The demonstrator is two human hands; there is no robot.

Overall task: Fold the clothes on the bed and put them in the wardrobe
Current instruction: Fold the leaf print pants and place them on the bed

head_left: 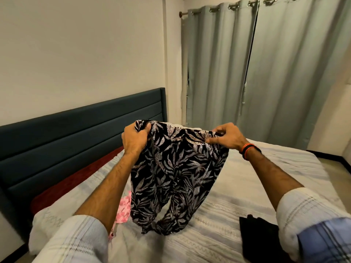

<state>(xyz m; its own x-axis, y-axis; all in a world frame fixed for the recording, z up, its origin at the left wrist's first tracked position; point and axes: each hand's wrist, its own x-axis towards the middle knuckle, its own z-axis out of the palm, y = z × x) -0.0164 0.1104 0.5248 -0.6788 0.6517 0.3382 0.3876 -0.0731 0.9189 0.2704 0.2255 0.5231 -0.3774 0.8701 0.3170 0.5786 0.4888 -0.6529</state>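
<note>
Across the upper left of the frame runs a pale wall (76, 44), and grey curtains (275, 73) hang from a rod over the upper right. Below the wall a dark padded headboard (76, 130) slants from the left edge toward the middle. A bed (266, 177) fills the lower half, covered in a light striped sheet, with a red strip of cloth (76, 185) along its headboard side.

At the centre a black garment (176, 177) with a pale leaf print is held up above the bed, its lower end drooping toward the sheet near the bottom middle. Its top edge is stretched between the two hands. The left hand (134, 139), left of centre, has its grip closed round a bunched corner of the garment, fingers curled into the cloth. The right hand (226, 137), right of centre, pinches the other end of the top edge between thumb and fingertips; a dark and orange band (248, 149) circles that wrist. Both forearms come up from pale rolled sleeves at the bottom corners.

A folded black cloth (260, 240) lies on the bed at lower right, partly behind the right sleeve. A pink printed cloth (123, 209) lies on the sheet at lower left, just beside the garment's hanging end.
</note>
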